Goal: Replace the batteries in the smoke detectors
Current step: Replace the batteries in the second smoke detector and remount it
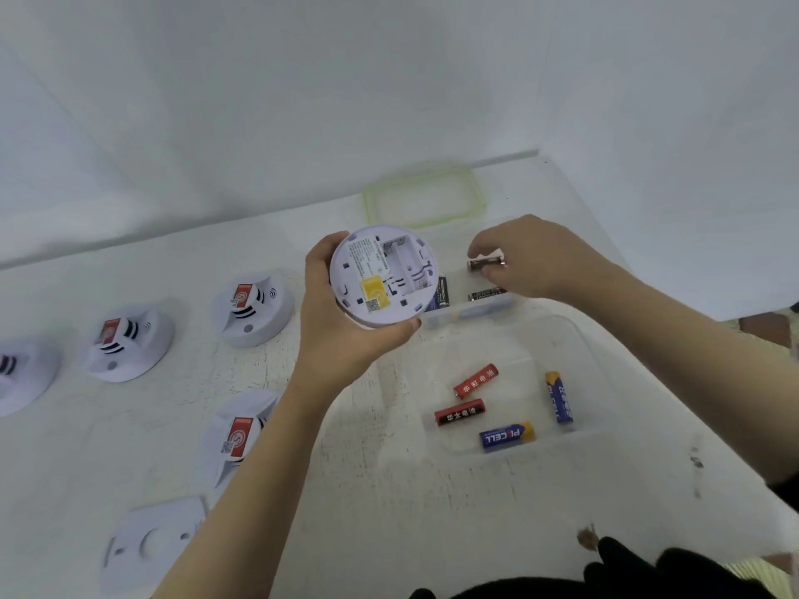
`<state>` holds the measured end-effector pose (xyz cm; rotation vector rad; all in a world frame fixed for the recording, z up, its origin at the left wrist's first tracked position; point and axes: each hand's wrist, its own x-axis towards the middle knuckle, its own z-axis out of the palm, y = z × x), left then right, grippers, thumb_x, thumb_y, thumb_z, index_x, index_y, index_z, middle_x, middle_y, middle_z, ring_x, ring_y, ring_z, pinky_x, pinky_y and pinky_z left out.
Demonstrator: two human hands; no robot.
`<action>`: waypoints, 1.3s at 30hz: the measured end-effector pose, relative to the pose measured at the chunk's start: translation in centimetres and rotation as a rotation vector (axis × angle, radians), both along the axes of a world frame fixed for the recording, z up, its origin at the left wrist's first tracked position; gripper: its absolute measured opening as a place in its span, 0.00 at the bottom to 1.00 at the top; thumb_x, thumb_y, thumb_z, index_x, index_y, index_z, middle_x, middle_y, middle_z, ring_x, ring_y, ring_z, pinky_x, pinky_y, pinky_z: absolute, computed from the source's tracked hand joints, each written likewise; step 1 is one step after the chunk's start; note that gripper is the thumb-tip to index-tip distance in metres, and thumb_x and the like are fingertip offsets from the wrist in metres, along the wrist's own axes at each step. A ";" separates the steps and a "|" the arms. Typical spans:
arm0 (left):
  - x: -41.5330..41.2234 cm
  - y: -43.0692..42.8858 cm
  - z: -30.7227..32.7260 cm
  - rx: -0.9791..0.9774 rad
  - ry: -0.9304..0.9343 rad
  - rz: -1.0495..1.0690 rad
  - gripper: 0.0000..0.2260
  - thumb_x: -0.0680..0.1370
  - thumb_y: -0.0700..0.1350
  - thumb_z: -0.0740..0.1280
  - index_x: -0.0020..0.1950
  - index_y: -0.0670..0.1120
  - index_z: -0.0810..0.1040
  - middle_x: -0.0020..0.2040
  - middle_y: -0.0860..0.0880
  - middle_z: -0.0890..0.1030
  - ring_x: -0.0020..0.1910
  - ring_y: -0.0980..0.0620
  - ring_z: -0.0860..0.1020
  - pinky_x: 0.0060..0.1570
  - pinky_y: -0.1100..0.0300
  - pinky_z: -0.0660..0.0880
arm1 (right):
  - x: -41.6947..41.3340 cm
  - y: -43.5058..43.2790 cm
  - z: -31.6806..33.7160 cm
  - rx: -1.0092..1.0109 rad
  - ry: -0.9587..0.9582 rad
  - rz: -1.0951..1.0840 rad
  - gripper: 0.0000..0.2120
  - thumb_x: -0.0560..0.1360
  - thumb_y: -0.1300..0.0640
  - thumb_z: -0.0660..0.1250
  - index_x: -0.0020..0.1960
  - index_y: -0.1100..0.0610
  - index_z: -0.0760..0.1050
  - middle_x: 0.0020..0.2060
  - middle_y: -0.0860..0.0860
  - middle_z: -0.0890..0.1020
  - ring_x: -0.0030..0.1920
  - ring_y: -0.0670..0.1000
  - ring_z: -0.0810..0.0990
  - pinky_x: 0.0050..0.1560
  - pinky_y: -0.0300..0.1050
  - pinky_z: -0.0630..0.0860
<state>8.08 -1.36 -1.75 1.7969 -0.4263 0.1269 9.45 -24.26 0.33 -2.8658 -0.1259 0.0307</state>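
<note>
1. Dark clothing [674,577] filled the bottom edge of the view, nearest the camera, and both bare forearms reached forward from it over the white table [108,447]
2. Left hand [341,335] was raised above the table, palm up and fingers curled, gripping a round white smoke detector [382,276] by its rim, thumb at the lower right edge
3. That detector was turned back side up, so its open, empty battery bay [404,263] and a yellow sticker [375,291] faced the camera
4. Right hand [532,257] stretched in from the right, wrist bent, pinching a battery [485,262] between thumb and fingertips, the battery lying roughly level
5. Held battery sat just to the right of the detector, apart from it, above a small clear box [471,311] where two more dark batteries [484,294] lay
6. Nearer the camera, below both hands, a larger clear tub [575,339] held two red batteries [475,381] and two blue and yellow batteries [506,435], loosely scattered
7. Four other detectors [253,311] rested on the table left of the left arm, well apart from the hands, and a white cover plate [151,542] lay at the near left
8. Behind the hands lay a clear lid with a green rim [426,196]
</note>
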 end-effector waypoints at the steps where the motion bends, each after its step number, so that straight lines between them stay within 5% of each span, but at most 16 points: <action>1: 0.3 -0.2 0.0 0.003 0.004 -0.003 0.40 0.58 0.41 0.78 0.65 0.45 0.61 0.57 0.59 0.70 0.55 0.71 0.73 0.49 0.74 0.72 | 0.4 0.2 0.1 -0.084 0.010 0.013 0.15 0.76 0.58 0.61 0.61 0.51 0.75 0.60 0.47 0.78 0.59 0.48 0.73 0.50 0.41 0.66; 9: 1.8 -1.2 0.0 -0.033 0.031 -0.012 0.38 0.59 0.37 0.76 0.64 0.45 0.61 0.56 0.58 0.70 0.53 0.72 0.73 0.45 0.75 0.73 | 2.4 0.9 -0.8 -0.347 -0.010 0.060 0.06 0.75 0.59 0.63 0.50 0.56 0.77 0.48 0.52 0.80 0.50 0.55 0.78 0.40 0.42 0.67; 13: 2.3 -1.4 -0.2 -0.039 0.035 -0.029 0.37 0.60 0.36 0.76 0.64 0.45 0.60 0.56 0.58 0.69 0.52 0.73 0.73 0.46 0.74 0.73 | 2.5 0.6 -1.1 -0.317 0.015 0.071 0.09 0.74 0.61 0.63 0.52 0.53 0.75 0.50 0.49 0.80 0.51 0.53 0.77 0.40 0.41 0.64; 18: 2.8 -1.4 -0.8 -0.017 0.019 -0.031 0.38 0.60 0.38 0.76 0.64 0.46 0.60 0.57 0.59 0.69 0.55 0.71 0.72 0.50 0.73 0.72 | 2.1 0.1 -0.5 -0.078 0.063 0.116 0.08 0.75 0.56 0.63 0.53 0.50 0.75 0.50 0.43 0.79 0.45 0.46 0.74 0.41 0.40 0.65; 23: 3.1 -1.2 -0.9 -0.020 0.012 -0.029 0.38 0.60 0.37 0.77 0.64 0.46 0.60 0.57 0.59 0.69 0.55 0.72 0.72 0.50 0.74 0.72 | 0.7 0.0 0.6 0.432 0.085 0.140 0.04 0.76 0.52 0.63 0.49 0.43 0.73 0.42 0.42 0.81 0.37 0.47 0.78 0.41 0.42 0.75; 25: 3.2 -1.2 -1.0 -0.023 0.016 -0.033 0.38 0.60 0.38 0.77 0.65 0.46 0.60 0.57 0.59 0.69 0.55 0.71 0.72 0.50 0.73 0.72 | 0.3 0.1 1.2 0.576 -0.017 0.147 0.09 0.77 0.55 0.64 0.48 0.41 0.76 0.40 0.41 0.81 0.36 0.43 0.76 0.39 0.34 0.72; 27: 3.3 -1.2 -1.0 -0.023 0.009 -0.047 0.39 0.60 0.39 0.77 0.65 0.46 0.60 0.57 0.59 0.69 0.56 0.70 0.73 0.50 0.72 0.73 | 0.1 0.3 1.8 0.693 -0.110 0.145 0.10 0.77 0.58 0.65 0.48 0.44 0.79 0.41 0.40 0.82 0.37 0.41 0.75 0.37 0.30 0.69; 31: 3.3 -1.4 -1.1 -0.039 0.012 -0.082 0.41 0.58 0.44 0.79 0.65 0.48 0.61 0.58 0.63 0.71 0.58 0.63 0.74 0.53 0.66 0.75 | 0.0 0.7 2.6 1.020 -0.146 0.090 0.09 0.70 0.61 0.74 0.45 0.55 0.74 0.37 0.51 0.80 0.35 0.47 0.75 0.37 0.39 0.72; 36: 3.1 -1.6 -0.9 -0.037 -0.004 -0.157 0.42 0.61 0.44 0.77 0.69 0.47 0.60 0.61 0.63 0.72 0.62 0.61 0.74 0.57 0.66 0.74 | 0.3 1.8 2.7 1.045 -0.252 0.107 0.08 0.68 0.58 0.73 0.47 0.51 0.81 0.36 0.47 0.83 0.38 0.57 0.80 0.46 0.55 0.78; 39: 3.0 -1.7 -0.8 -0.038 -0.018 -0.172 0.41 0.61 0.44 0.77 0.70 0.48 0.60 0.63 0.57 0.71 0.64 0.61 0.73 0.59 0.66 0.72 | 0.4 2.2 2.6 0.896 -0.331 0.101 0.13 0.70 0.58 0.72 0.52 0.45 0.80 0.38 0.44 0.84 0.40 0.51 0.81 0.44 0.45 0.79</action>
